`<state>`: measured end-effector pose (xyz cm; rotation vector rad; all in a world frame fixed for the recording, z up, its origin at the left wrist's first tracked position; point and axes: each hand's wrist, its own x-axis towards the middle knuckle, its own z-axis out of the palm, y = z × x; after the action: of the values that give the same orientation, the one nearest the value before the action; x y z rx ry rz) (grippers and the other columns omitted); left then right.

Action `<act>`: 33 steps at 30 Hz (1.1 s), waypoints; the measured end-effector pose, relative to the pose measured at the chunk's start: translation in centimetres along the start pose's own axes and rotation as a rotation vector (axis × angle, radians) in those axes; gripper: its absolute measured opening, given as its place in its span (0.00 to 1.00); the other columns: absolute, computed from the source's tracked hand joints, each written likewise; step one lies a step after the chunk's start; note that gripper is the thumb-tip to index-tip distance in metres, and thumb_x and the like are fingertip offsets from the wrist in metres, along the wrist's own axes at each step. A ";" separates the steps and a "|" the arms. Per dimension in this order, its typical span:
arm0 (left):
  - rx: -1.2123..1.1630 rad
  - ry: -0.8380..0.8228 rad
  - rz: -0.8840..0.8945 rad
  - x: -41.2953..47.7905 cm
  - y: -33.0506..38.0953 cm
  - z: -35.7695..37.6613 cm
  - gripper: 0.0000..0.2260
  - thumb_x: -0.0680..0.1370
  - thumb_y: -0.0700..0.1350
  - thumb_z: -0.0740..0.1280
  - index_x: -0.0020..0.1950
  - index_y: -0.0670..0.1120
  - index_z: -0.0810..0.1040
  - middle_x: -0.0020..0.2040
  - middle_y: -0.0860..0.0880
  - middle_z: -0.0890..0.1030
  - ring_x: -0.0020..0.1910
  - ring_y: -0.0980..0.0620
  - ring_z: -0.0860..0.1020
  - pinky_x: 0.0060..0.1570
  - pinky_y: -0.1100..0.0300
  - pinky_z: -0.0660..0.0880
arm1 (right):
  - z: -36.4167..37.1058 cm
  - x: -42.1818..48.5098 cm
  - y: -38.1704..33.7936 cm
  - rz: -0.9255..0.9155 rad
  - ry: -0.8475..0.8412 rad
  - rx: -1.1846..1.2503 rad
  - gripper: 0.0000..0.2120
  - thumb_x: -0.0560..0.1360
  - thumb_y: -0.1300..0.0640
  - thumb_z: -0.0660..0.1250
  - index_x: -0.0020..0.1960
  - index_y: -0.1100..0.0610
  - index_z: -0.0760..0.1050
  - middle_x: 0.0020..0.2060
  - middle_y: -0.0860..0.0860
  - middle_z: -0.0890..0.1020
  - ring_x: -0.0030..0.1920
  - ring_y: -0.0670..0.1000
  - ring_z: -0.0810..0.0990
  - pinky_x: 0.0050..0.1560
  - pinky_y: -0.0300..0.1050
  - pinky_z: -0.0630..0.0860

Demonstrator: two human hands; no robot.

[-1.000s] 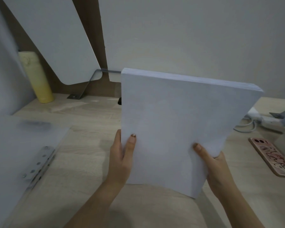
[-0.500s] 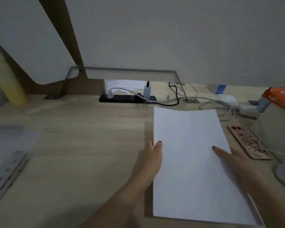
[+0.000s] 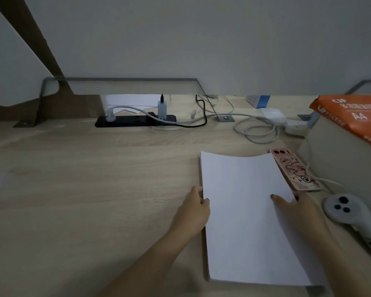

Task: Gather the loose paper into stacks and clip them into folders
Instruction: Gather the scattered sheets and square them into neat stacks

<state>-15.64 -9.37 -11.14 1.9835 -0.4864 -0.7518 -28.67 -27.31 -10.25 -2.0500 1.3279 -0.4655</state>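
Nearest, the paper stack (image 3: pixel 244 221) lies flat on the bench (image 3: pixel 94 200). The left hand (image 3: pixel 193 212) has its grip curled on the stack's left edge. The right hand (image 3: pixel 296 211) rests flat on top, grip released. Beyond, a phone (image 3: pixel 293 170) lies against the stack's right edge. Farthest back sits a power strip (image 3: pixel 135 120).

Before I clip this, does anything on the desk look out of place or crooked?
The paper stack lies flat and squared. Only oddity: the phone sits tight against its far right edge, possibly overlapping it.
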 end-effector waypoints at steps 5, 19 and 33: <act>0.007 0.057 -0.013 -0.2 -0.2 0.7 0.13 0.80 0.46 0.56 0.63 0.53 0.67 0.56 0.56 0.78 0.50 0.53 0.80 0.55 0.49 0.76 | 0.2 0.2 0.3 -0.066 0.024 -0.201 0.25 0.75 0.48 0.63 0.66 0.62 0.67 0.63 0.61 0.74 0.63 0.61 0.72 0.57 0.52 0.70; 0.061 0.081 0.071 -1.2 1.0 1.0 0.10 0.77 0.42 0.56 0.54 0.49 0.72 0.59 0.53 0.72 0.52 0.53 0.75 0.49 0.56 0.74 | -1.3 0.8 2.4 -0.092 0.061 -0.096 0.20 0.75 0.49 0.62 0.60 0.62 0.72 0.59 0.62 0.75 0.55 0.60 0.75 0.54 0.53 0.73; -0.184 -0.112 0.003 -1.7 -0.8 2.3 0.35 0.65 0.43 0.52 0.71 0.66 0.58 0.70 0.63 0.68 0.69 0.55 0.69 0.65 0.48 0.70 | -0.8 -1.6 3.5 -0.089 0.022 0.125 0.15 0.78 0.57 0.58 0.61 0.61 0.72 0.57 0.56 0.79 0.56 0.55 0.76 0.50 0.41 0.65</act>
<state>-18.46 -9.40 -12.15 1.7769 -0.4686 -0.8775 -32.19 -27.10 -12.03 -2.0113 1.1934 -0.5962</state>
